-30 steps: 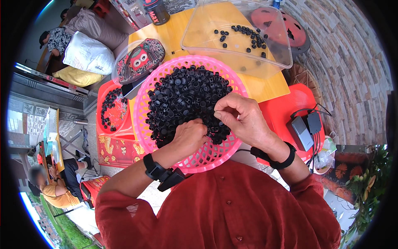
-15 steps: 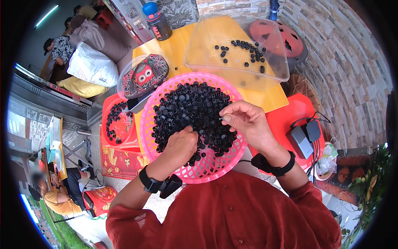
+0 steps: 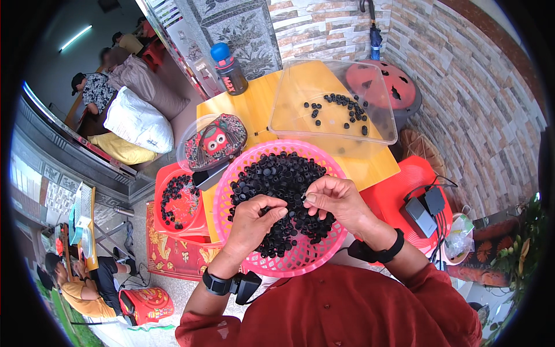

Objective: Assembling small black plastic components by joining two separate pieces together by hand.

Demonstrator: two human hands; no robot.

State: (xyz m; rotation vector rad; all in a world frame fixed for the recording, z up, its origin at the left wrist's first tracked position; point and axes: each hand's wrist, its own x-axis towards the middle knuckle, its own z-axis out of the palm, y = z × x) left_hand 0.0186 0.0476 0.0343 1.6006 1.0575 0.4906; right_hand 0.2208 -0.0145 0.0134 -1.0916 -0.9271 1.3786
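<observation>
A pink perforated plastic basket (image 3: 224, 199) holds a heap of small black plastic caps (image 3: 277, 173). Above the heap, my left hand (image 3: 254, 224) is closed, thumb and forefinger brought together; whatever is between them is hidden. Opposite it, my right hand (image 3: 341, 203) pinches a tiny pale piece at its fingertips, too small to name. The two hands are a short gap apart, fingertips facing each other. On the yellow table (image 3: 260, 110), beyond the basket, a clear plastic tray (image 3: 381, 139) has several of the black parts in it.
A blue-lidded bottle (image 3: 231, 72) and a patterned pouch (image 3: 217, 141) in a clear bowl stand at the table's left. A red stool (image 3: 185, 202) carries more black parts. On the right, a red stool (image 3: 384, 191) bears electronic boxes with cables (image 3: 425, 214). Other people sit at left.
My left hand has lifted out of the heap and come up facing my right hand, its thumb and forefinger now pinched. My right hand keeps its pinch. The whole view has tilted upward.
</observation>
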